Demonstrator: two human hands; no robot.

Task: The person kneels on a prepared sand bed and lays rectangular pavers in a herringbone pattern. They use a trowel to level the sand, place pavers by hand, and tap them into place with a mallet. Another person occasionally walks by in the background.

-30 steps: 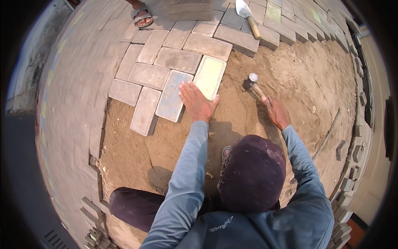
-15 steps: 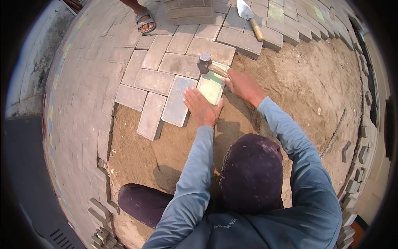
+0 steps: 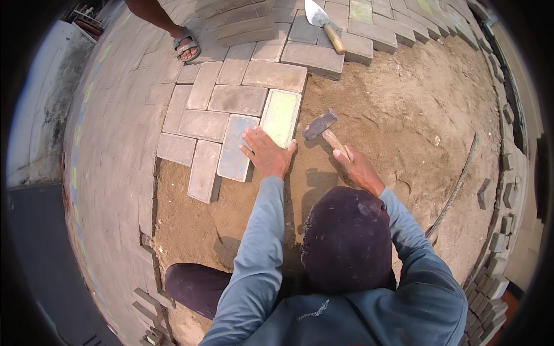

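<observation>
My left hand (image 3: 266, 154) lies flat with fingers spread, across the near ends of a bluish paver (image 3: 235, 147) and a pale yellow-green paver (image 3: 281, 115). Both pavers sit at the edge of the laid grey paving (image 3: 231, 98), on the sand bed (image 3: 404, 115). My right hand (image 3: 356, 167) grips the wooden handle of a hammer (image 3: 320, 125). Its dark metal head hovers over the sand just to the right of the yellow-green paver, apart from it.
A trowel (image 3: 323, 20) lies on pavers at the top. Another person's sandalled foot (image 3: 186, 45) stands at the upper left beside a stack of pavers (image 3: 236, 20). A thin bent rod (image 3: 456, 187) lies on the sand at right, with loose pavers (image 3: 496, 242) along the border.
The hammer was over the yellow-green paver half a second ago; my right hand has drawn it back to the right over the sand. My left hand stays on the pavers.
</observation>
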